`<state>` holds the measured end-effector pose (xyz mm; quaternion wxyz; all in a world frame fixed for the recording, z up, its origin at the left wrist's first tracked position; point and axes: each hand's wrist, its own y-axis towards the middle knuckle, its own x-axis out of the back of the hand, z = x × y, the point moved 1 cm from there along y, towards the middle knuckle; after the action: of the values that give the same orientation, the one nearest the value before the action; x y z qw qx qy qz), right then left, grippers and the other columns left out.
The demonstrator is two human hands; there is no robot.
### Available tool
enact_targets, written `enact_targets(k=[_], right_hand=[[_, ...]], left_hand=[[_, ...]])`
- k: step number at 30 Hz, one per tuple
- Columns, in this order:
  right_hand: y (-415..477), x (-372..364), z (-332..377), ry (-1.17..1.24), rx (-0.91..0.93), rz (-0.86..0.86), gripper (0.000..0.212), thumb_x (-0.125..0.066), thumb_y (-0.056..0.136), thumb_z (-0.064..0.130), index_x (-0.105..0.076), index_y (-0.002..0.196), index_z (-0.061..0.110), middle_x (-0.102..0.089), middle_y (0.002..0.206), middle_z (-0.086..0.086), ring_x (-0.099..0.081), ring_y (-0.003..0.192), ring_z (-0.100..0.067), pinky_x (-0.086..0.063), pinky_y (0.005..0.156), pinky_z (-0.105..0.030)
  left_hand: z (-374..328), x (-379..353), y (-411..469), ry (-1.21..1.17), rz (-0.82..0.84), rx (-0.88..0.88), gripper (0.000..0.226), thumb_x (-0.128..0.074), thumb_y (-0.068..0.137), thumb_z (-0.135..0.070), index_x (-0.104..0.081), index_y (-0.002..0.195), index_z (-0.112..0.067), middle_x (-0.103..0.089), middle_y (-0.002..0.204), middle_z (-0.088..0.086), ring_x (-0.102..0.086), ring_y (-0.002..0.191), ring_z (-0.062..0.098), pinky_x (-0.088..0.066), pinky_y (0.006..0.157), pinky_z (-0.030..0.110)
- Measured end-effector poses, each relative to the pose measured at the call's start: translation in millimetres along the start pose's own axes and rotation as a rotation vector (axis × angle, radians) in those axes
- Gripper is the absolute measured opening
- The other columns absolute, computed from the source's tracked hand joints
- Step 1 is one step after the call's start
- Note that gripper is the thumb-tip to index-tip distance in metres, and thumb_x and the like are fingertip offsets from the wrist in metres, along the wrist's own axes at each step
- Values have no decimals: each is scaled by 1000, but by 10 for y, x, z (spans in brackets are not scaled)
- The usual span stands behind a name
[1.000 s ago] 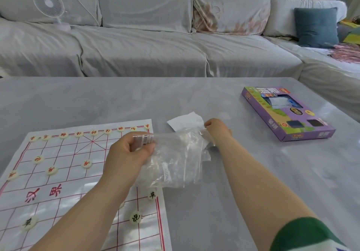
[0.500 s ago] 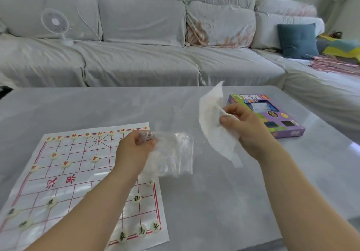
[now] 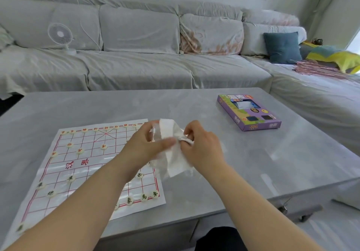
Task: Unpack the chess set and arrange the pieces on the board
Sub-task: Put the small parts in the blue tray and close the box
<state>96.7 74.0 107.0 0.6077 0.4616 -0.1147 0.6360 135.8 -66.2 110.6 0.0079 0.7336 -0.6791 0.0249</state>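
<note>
A white paper board [image 3: 81, 165] with red grid lines lies flat on the grey table, left of centre. Several round cream pieces [image 3: 104, 146] sit on it, red-marked along the far rows and dark-marked along the near rows. Just right of the board, above the table, my left hand [image 3: 145, 149] holds a crumpled clear plastic bag [image 3: 155, 134]. My right hand [image 3: 200, 145] pinches a folded white paper sheet [image 3: 174, 159] against that bag. Both hands meet over the board's right edge. My left forearm hides part of the board.
A purple game box [image 3: 248, 112] lies on the table at the right. Behind the table [image 3: 253, 163] runs a long grey sofa [image 3: 136, 59] with a small white fan [image 3: 61, 36] and a teal cushion [image 3: 282, 46].
My right hand picked the white paper up from the table and brought it left to the plastic bag. The left hand stayed by the board's right edge, holding the bag.
</note>
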Motion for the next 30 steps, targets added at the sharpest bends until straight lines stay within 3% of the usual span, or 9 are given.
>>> enact_targets(k=[4, 8, 11, 13, 16, 18, 21, 26, 30], right_hand=[[-93, 58, 1, -55, -2, 113, 34, -57, 79, 22, -44, 110, 17, -57, 97, -3, -51, 98, -28, -23, 67, -24], [-42, 290, 40, -70, 1, 390, 78, -66, 72, 39, -25, 138, 28, -26, 144, 4, -21, 133, -14, -16, 104, -27], [58, 391, 122, 145, -37, 595, 37, -66, 76, 31, -58, 111, 23, -59, 106, 5, -53, 98, -10, -42, 79, -24], [79, 375, 136, 275, -76, 584, 6, -65, 78, 21, -65, 84, 20, -62, 74, 7, -58, 72, -10, -45, 64, -22], [42, 274, 81, 511, -190, 456, 15, -64, 79, 15, -63, 69, 26, -64, 61, 15, -60, 60, -2, -48, 62, -20], [-2, 186, 76, 614, -213, 393, 16, -63, 80, 13, -63, 73, 28, -66, 68, 14, -62, 65, -3, -50, 62, -18], [-43, 22, 117, 730, -245, 376, 19, -62, 81, 9, -61, 82, 28, -68, 84, 3, -64, 79, -15, -53, 72, -28], [-39, -185, 221, 943, -346, 522, 9, -58, 82, 3, -64, 80, 9, -60, 82, -13, -55, 76, -23, -45, 72, -37], [3, -345, 381, 1080, -315, 696, 53, -41, 77, -18, -65, 46, 18, -69, 66, 7, -65, 64, -9, -51, 64, -25]], left_hand=[[-28, 26, -46, 188, -49, -26, 51, -60, 73, 4, -48, 98, -39, -58, 90, -7, -58, 79, 7, -50, 61, 17], [-161, 123, -68, 405, 101, -111, 55, -57, 75, 2, -43, 99, -46, -58, 89, -12, -57, 75, 4, -42, 52, 8], [-319, 166, -109, 474, 180, -199, 53, -60, 73, 2, -48, 92, -47, -59, 86, -12, -57, 66, -4, -42, 53, 5], [-397, 203, -112, 352, 137, -224, 50, -64, 72, 3, -54, 90, -42, -62, 84, -10, -58, 63, -6, -46, 58, 8], [-340, 303, -150, -18, 5, -128, 39, -71, 67, -21, -55, 100, -35, -64, 107, 2, -63, 89, 13, -48, 86, 32], [-179, 323, -226, -107, 29, -24, 62, -70, 59, -41, -50, 117, -29, -60, 117, 2, -60, 101, 18, -46, 92, 37], [53, 243, -360, -148, 100, 21, 59, -76, 61, -26, -53, 115, -26, -69, 103, -3, -65, 94, 15, -53, 79, 29], [197, 413, -379, -260, -65, -3, 42, -71, 62, 2, -62, 97, -18, -70, 88, 0, -67, 79, 13, -52, 60, 21], [157, 639, -567, -191, -64, -38, 37, -49, 80, 11, -70, 74, -19, -70, 75, -6, -65, 68, 8, -50, 51, 19]])
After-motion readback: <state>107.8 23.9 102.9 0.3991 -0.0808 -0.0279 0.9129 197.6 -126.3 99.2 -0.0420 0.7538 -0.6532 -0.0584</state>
